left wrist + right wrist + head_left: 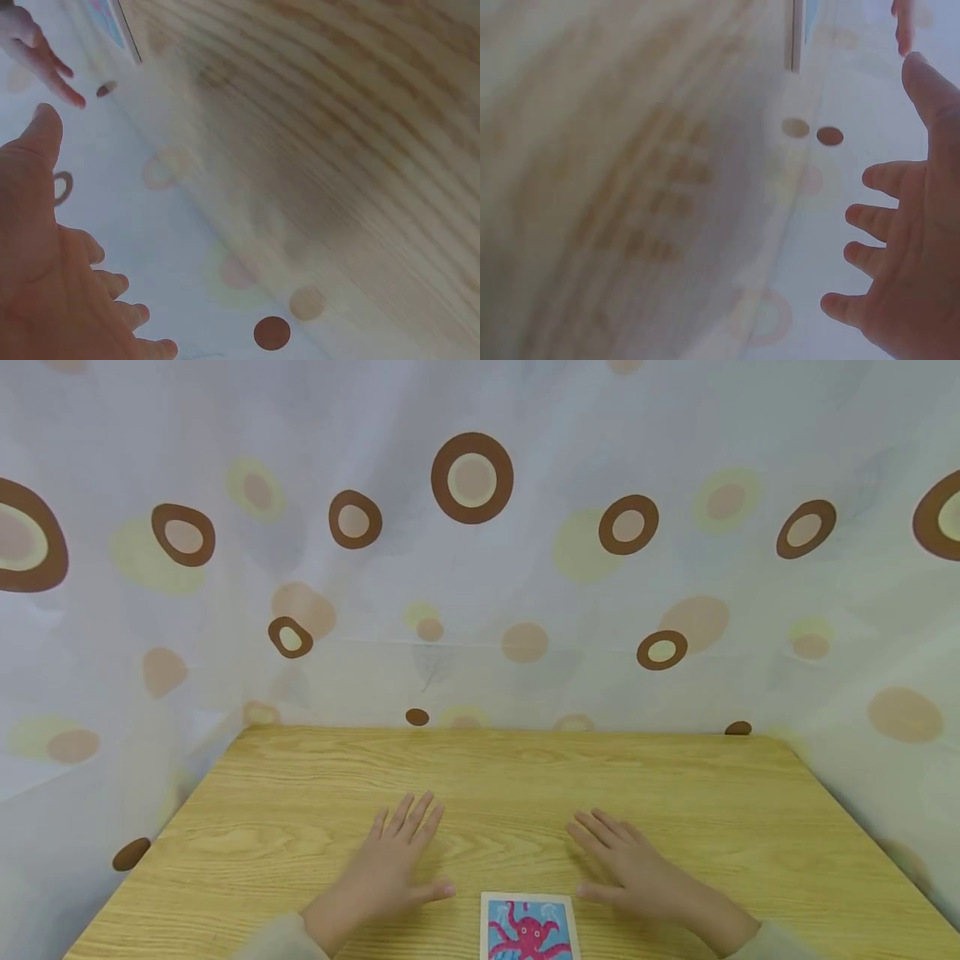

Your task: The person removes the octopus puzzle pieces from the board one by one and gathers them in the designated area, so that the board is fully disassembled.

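Note:
A flat rectangular picture card (528, 931) with a pale border and a pink octopus on blue lies at the near edge of the head view, its lower part cut off. My left hand (378, 872) is left of it, fingers straight and spread, thumb pointing toward the card. To its right is my right hand (645, 877), palm down with fingers extended. Neither hand holds anything. Both wrist views show a hand's palm side over the table, with the card's thick edge (796, 37) at the top of the right wrist view.
The light wood-grain table (495, 810) fills the lower part of the head view. Behind it and along both sides hangs a white curtain (480, 585) printed with brown, peach and yellow circles.

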Tool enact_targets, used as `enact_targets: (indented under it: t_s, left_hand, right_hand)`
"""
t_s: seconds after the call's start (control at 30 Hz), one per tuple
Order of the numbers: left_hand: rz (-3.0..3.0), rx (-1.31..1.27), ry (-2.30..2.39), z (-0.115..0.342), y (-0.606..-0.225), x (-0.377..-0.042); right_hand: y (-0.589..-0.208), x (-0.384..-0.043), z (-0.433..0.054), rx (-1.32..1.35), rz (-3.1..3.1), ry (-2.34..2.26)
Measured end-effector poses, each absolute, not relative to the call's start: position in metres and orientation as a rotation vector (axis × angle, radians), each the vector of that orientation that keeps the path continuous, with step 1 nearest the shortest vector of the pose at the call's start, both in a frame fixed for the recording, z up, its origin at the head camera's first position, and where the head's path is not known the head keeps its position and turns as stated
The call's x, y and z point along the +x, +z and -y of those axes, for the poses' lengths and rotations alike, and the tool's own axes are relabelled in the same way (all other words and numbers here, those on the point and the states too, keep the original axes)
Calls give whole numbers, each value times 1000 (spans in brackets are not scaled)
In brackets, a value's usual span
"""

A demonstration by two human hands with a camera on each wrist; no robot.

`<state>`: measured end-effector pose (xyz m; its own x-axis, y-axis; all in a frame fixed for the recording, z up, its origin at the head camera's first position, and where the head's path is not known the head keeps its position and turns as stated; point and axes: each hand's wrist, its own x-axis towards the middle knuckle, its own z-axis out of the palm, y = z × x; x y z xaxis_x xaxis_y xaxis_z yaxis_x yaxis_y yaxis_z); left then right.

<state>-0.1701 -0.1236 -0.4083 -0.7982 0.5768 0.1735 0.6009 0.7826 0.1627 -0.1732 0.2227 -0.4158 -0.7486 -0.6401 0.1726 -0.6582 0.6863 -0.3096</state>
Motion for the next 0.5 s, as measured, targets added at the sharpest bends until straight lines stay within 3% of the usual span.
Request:
enact_targets:
  t_s: [0.5]
  left_hand:
    - [2844, -1341, -185, 97, -426, -146]
  right_hand:
    - [-423, -147, -214, 1266, 3030, 530]
